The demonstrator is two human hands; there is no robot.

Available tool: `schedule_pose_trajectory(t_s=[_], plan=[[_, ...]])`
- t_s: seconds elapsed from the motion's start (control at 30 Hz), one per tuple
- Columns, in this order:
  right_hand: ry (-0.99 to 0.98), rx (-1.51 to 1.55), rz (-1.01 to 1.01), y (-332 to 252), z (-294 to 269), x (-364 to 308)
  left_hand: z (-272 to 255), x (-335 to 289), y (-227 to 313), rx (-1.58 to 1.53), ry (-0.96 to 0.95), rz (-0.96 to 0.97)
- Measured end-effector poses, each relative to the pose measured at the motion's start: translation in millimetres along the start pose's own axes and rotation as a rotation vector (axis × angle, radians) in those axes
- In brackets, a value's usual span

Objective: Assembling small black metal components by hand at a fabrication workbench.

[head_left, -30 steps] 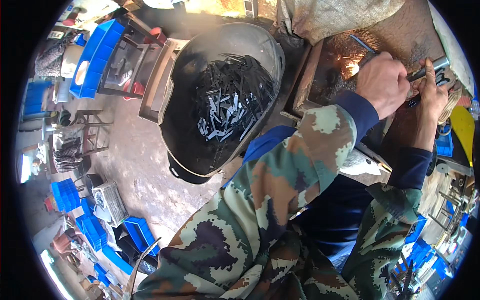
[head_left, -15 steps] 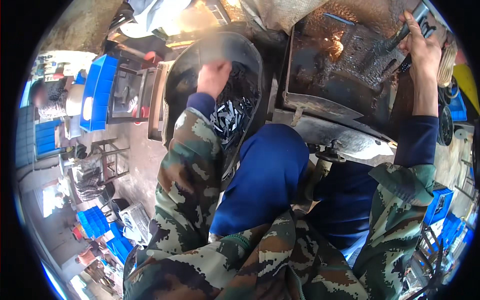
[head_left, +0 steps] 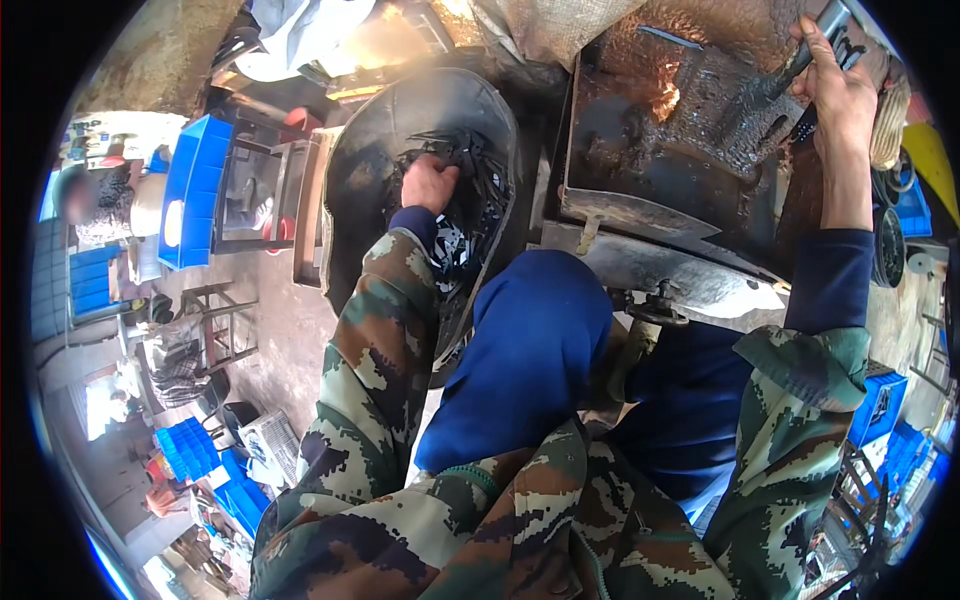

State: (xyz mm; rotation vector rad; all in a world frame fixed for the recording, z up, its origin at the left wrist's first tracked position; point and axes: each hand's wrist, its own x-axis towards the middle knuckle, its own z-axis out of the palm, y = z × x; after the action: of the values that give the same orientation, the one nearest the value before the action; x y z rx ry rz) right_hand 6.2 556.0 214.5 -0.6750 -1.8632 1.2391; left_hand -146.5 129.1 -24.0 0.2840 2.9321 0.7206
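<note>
Inside the dark oval tub (head_left: 365,190), my left hand (head_left: 430,185) reaches down into a pile of small, flat, dark metal pieces (head_left: 458,245). Its fingers are curled in among the pieces, and what they hold cannot be made out. At the upper right, my right hand (head_left: 842,100) is wrapped round a grey metal tube (head_left: 832,20). A dark, wet-coated shaft slants from this hand down to the left over the brown, greasy metal tray (head_left: 640,205). Several thin black prongs or strips show beside the fingers.
A valve with a round handle (head_left: 660,308) sits below the tray, close to my knees. Blue crates (head_left: 195,190) stand at the left beside a metal frame. Rough sacking (head_left: 545,30) hangs behind the tub. Another person (head_left: 105,205) is at the far left.
My left hand has come down onto the metal pieces, and its blur is gone. My right hand keeps its grip on the tube, nearly unmoved. The view has shifted slightly.
</note>
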Motion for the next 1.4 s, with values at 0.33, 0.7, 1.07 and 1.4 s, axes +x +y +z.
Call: schedule_pose_trajectory(t_s=[0.33, 0.7, 1.07, 1.4], plan=[[0.054, -0.034, -0.07, -23.8, 11.5, -21.1, -29.0, 1.1, -53.4, -0.561, 0.011, -0.274], [-0.023, -0.009, 0.056, -13.6, 3.9, -8.6, -39.8, -50.9, -33.9, -0.249, -0.097, -0.118], [-0.035, 0.043, 0.062, -5.7, 2.8, -3.8, -35.6, -118.1, -5.0, -0.076, -0.155, -0.197], [0.024, -0.006, 0.086, -13.4, 9.0, -11.1, -17.3, -124.1, 10.9, -0.078, -0.192, -0.324]])
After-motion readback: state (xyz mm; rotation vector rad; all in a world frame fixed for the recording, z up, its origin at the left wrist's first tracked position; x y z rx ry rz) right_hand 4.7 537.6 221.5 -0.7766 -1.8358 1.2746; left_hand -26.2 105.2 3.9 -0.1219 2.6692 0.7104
